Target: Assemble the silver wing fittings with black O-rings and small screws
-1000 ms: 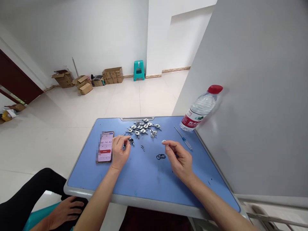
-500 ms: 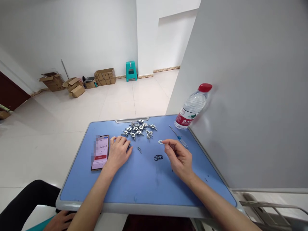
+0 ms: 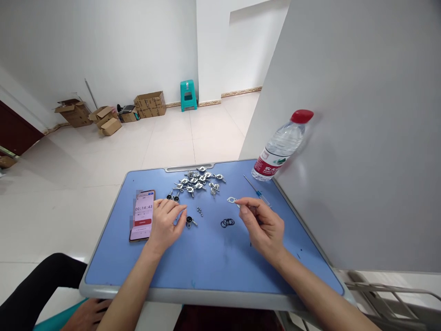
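My right hand (image 3: 263,225) pinches a small flat metal plate with a hole (image 3: 231,200) between thumb and fingertips, held over the table. My left hand (image 3: 168,223) hovers beside the phone, thumb and fingers apart, with nothing seen in it. Just right of its thumb lies a metal part with a round black face (image 3: 189,220); two similar black-faced parts (image 3: 172,197) lie beyond its fingers. Several tiny metal pieces (image 3: 200,211) sit between my hands. Black rings (image 3: 227,223) rest in a small group left of my right hand.
A pile of silvery metal fittings (image 3: 198,181) covers the table's far middle. The phone (image 3: 142,216) shows a running timer. A screwdriver (image 3: 257,189) and a water bottle (image 3: 280,147) stand or lie at the far right, by a grey panel (image 3: 361,138). Another person's hand (image 3: 87,315) shows lower left.
My left hand has moved slightly left and its fingers have opened, uncovering black-faced metal parts near it. My right hand still holds the plate. The view has shifted a little.
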A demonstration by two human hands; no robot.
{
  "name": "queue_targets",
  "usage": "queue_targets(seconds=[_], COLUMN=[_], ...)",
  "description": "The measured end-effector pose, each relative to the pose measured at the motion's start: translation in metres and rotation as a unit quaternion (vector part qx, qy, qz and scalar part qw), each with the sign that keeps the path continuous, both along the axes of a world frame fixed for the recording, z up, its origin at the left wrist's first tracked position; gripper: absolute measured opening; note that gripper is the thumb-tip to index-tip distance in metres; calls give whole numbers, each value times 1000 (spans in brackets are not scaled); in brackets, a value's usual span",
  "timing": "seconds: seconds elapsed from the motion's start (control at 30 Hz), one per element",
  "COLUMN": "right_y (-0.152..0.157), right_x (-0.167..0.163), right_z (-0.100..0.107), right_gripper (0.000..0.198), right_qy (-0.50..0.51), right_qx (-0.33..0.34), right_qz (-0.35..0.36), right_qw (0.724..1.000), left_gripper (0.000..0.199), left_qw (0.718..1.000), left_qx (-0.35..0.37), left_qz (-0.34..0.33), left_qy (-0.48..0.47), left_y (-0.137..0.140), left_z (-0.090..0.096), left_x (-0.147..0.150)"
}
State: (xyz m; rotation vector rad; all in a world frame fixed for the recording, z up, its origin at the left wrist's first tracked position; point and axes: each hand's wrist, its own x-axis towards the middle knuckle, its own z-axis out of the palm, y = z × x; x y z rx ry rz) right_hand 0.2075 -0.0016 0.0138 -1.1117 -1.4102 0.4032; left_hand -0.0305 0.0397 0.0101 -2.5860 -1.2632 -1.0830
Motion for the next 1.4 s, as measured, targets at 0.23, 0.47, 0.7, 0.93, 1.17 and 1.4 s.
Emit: queue_targets(seconds=[0.23, 0.47, 0.7, 0.93, 1.17, 1.4], right_y=[1, 6, 16, 27, 30, 33], right_x=[4, 10, 20, 22, 27, 21], right_z=[0, 1, 0, -1, -1, -10], right_gripper=[16, 14, 17, 23, 25, 22], right_qy=[3, 21, 58, 104, 74, -160], right_qx=[-16, -19, -45, -106, -139, -146], right_qz=[-23, -36, -42, -5, -18, 3], right_qw=[1000, 999, 996, 989, 987, 976], left_gripper=[18, 13, 10, 12, 25, 38], left_qw=[988, 979, 967, 980, 993, 989], left_qx=[-89, -125, -148, -92, -5, 33], left_qz=[-76, -124, -184, -173, -111, -132], left_qy=[100, 102, 92, 22, -35, -59], left_y=[2, -4, -8, -7, -4, -6], left_z=[3, -2, -10, -10, -5, -3], left_x=[-1, 12, 24, 22, 17, 14])
